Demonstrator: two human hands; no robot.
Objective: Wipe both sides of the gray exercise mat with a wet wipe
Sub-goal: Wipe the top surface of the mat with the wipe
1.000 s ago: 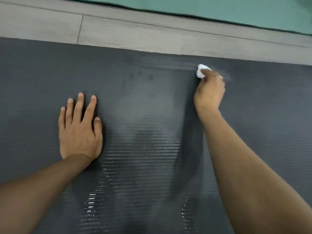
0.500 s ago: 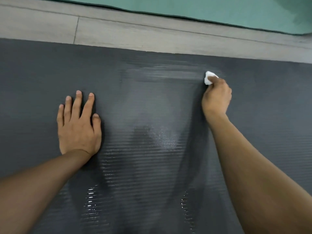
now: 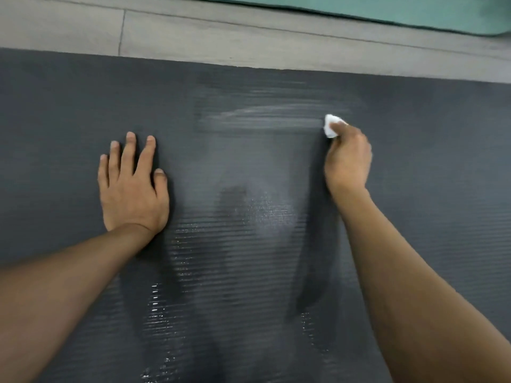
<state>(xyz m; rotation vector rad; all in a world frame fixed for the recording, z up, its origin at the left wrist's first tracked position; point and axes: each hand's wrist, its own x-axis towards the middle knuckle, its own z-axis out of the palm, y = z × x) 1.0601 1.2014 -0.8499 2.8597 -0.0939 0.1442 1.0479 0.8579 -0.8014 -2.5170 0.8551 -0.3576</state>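
I look down from the head camera at a gray mat [image 3: 83, 111] lying flat on a pale wood floor [image 3: 221, 37], filling most of the view; its far edge runs straight across the top of the picture, and beyond the strip of floor lies the edge of a green mat [image 3: 387, 9]. My left hand [image 3: 132, 189] lies flat on the mat, left of centre, fingers straight and close together, palm down, holding nothing; I judge it is there to pin the mat so it does not slide or ruck up under the wiping. My right hand [image 3: 347, 158] is further out, right of centre and near the far edge, with its grip curled narrow round a small bunched white wipe [image 3: 330, 125], of which only the front tip shows past the fingers. Bunching it gives a firm pad to press down with. The wipe touches the mat at the right end of a pale damp streak [image 3: 262, 117] that runs sideways between the hands. Nearer to me, the ribbed surface glistens with wet patches [image 3: 249, 244], so this stretch of the upper side looks largely covered. The mat's underside is hidden, and I judge it is not yet wiped.
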